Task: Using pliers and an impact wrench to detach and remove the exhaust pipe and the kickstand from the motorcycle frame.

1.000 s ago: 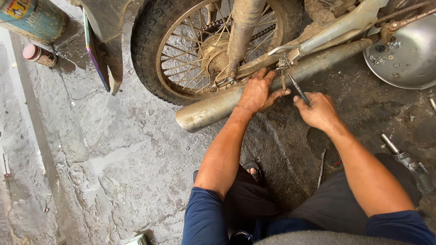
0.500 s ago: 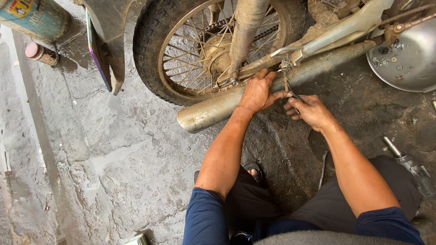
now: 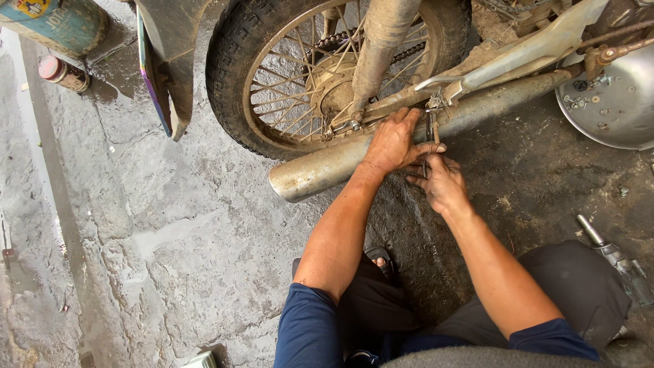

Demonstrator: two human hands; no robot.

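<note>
Comparing with one second ago, the right hand (image 3: 441, 182) has moved in toward the left hand (image 3: 394, 142); the two were apart then, and now they meet at the thin dark metal hand tool (image 3: 430, 129), which looks like pliers. This tool stands almost upright under the small clamp bracket (image 3: 436, 102) on the long dusty grey exhaust pipe (image 3: 381, 146) of the motorcycle. The left hand lies across the pipe, its thumb stretched toward the tool; its fingers are curled over the far side, so I cannot tell if they pinch anything. The right-hand fingers are bent close together near the lower end of the tool — whether they really squeeze the handles is not visible. I judge that both hands are now settling on the same fastener, so the work at the bracket is only starting.

The tool's tip is hidden in the bracket, and the fastener itself is too small to make out. The muddy spoked rear wheel (image 3: 272, 82) is cut off at the top. The round silver metal pan (image 3: 613, 109) at the right edge holds small parts — blurred, not identifiable.
</note>
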